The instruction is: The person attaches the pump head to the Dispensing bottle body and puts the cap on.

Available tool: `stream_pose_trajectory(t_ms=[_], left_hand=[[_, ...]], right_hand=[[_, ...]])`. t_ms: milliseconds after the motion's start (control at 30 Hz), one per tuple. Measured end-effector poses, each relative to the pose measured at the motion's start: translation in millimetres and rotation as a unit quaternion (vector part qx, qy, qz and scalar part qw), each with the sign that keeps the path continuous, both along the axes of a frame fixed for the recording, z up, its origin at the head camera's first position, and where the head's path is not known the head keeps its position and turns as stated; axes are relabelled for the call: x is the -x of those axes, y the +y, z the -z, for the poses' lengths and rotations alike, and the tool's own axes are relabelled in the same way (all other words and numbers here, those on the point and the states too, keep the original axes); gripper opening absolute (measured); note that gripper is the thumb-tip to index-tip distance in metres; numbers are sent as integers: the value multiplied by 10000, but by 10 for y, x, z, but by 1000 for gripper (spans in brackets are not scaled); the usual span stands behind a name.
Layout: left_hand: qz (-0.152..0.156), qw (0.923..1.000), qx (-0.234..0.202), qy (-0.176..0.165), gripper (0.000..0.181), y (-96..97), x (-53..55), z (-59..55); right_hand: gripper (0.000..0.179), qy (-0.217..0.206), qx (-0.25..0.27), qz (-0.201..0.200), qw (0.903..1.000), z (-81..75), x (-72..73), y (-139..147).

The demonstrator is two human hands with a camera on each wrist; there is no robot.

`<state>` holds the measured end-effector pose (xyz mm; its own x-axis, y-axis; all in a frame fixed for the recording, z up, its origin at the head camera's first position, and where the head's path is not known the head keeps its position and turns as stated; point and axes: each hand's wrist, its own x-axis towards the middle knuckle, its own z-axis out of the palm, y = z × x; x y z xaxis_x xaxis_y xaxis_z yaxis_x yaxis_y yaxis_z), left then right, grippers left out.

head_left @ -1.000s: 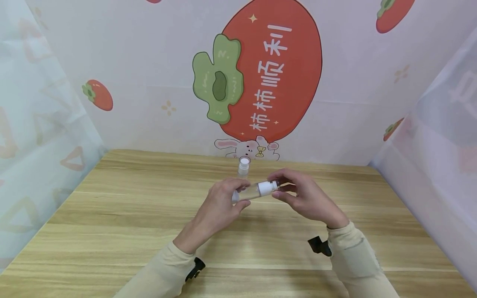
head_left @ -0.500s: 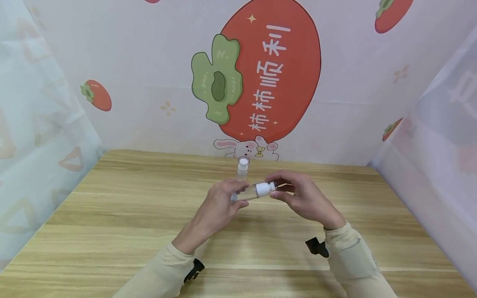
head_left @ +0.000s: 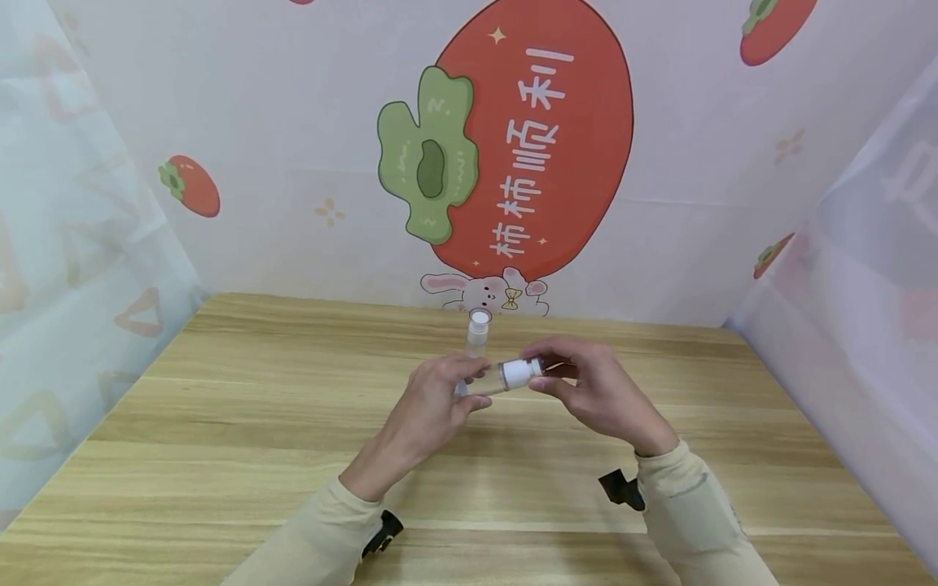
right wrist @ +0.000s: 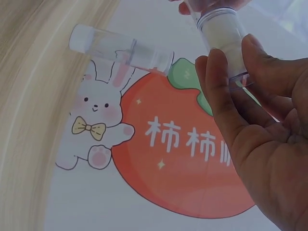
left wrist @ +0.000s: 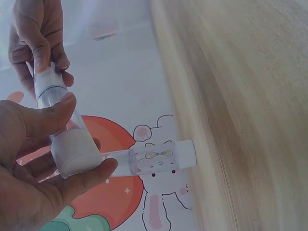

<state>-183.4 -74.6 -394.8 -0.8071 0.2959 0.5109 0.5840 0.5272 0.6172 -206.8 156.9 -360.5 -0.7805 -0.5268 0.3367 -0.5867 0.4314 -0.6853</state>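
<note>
Between both hands is a clear cylindrical bottle [head_left: 517, 373] with a white collar, tilted and held above the table. My left hand [head_left: 428, 407] grips its lower part, thumb on one side and fingers on the other; the white base [left wrist: 77, 151] shows in the left wrist view. At the collar end, my right hand [head_left: 601, 395] pinches the bottle's tip between thumb and fingers. A second, similar clear bottle [head_left: 478, 332] stands upright just behind, with a white base [right wrist: 82, 38] seen in the right wrist view. The left hand partly covers it in the head view.
A wood-grain table [head_left: 242, 456] lies under the hands. At its back rises a white wall sheet [head_left: 293, 244] printed with a large red persimmon and a rabbit. Pale sheets [head_left: 872, 325] close off both sides. Black wrist mounts [head_left: 623, 488] stick out below the forearms.
The right hand has shifted slightly left and toward the body, the held bottle tipping a little with it. The left hand's grip looks the same, and the standing bottle stays put.
</note>
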Motion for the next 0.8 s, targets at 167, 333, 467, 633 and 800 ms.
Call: stream_pose_trajectory(t_ms=[167,333,467,633,800], left_hand=[[-99,9999,55,-11,33,5,0,11],[-131,9999,82,-33,34,17,13,17],[-148,9997,135,-146,34,13,23,8],[-200,9987,204,-424,36,-9,45,12],[-299,9973,170,-656,44,-37,102,69]], right_hand=[[31,140,-99,46,9998,9,-12,-31],[32,245,-246,119,9993,8,-13,-44],[33,363,-356,110,9986,9,-12,-66],[41,427,-441,8,9981,20,-7,-95],[55,319,-546,122,9979,19,-13,-65]])
